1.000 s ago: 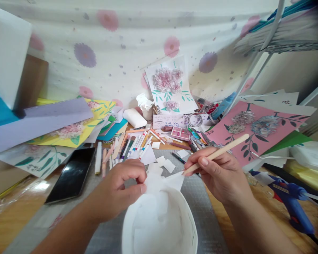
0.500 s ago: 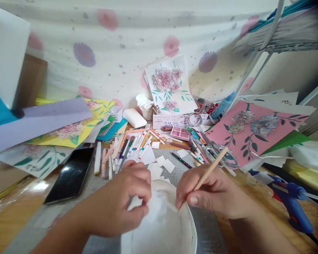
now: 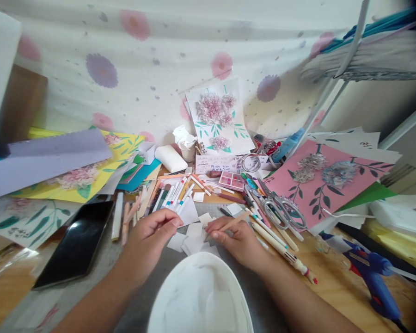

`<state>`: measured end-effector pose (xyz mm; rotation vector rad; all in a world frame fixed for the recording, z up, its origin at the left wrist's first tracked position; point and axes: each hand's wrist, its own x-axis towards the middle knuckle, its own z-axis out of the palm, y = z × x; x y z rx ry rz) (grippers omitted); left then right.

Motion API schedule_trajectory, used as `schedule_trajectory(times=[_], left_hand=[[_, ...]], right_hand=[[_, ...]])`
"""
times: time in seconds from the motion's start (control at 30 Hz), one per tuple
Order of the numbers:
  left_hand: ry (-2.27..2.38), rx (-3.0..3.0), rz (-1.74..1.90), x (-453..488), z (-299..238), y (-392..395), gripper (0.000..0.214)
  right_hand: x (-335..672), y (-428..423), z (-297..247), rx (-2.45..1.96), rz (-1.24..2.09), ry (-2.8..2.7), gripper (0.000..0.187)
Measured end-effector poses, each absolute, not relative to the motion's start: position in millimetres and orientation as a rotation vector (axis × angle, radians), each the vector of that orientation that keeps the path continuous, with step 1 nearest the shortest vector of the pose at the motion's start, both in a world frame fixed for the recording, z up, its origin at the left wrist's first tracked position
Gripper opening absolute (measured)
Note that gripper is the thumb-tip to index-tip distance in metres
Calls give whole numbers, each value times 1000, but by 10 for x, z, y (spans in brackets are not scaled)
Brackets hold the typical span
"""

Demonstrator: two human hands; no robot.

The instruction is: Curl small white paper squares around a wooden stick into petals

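My right hand [image 3: 241,243] is closed round a thin wooden stick [image 3: 235,220], whose lower end points down at small white paper pieces [image 3: 193,243]. The pieces lie loosely overlapped on the grey mat [image 3: 131,307]. My left hand [image 3: 149,243] hovers just left of them, thumb and forefinger pinched together; I cannot make out anything between the fingertips. Below and between my forearms stands a white oval bowl [image 3: 208,255], with pale, paper-like patches on its inside. Neither hand touches it.
A black phone [image 3: 74,243] lies on the left. Markers [image 3: 173,192] crowd the back, with scissors [image 3: 280,210] and a doll-topped pen [image 3: 284,249] to the right. A blue glue gun [image 3: 374,273] rests far right. Flower pictures [image 3: 327,180] stand around the desk.
Both hands have moved from over the bowl to the paper pieces beyond it. The stick has left the bowl's inside and now leans lower. The view has shifted slightly.
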<state>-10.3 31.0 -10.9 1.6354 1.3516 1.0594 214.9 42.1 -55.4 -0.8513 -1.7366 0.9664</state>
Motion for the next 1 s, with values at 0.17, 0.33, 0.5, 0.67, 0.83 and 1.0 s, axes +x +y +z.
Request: schedule_trajectory(times=[0.17,0.33,0.5,0.67,0.83,1.0], left_hand=[[1382,1580,1009,-89,-143,351,20],[1358,1534,994,-95,-167,356,20],[1363,1577,997,-82,-153,373,16],[1335,1739,1075,-61,-93,251,17],[1205,1911,1143,-8,-22,86,26],[1126,1860,1118,30,35,18,31]], right_hand=[[2016,478,-651,-822,895,-1872,27],[1976,555,-691,-809,887,-1883,24],[1970,540,-685,-811,927,-1701,19],[1980,370,-519,-790,1029,-1430,15],[1975,126,-303,-633,1168,-1294,13],[1988,-14,-230,-553,1243,-1283,14]])
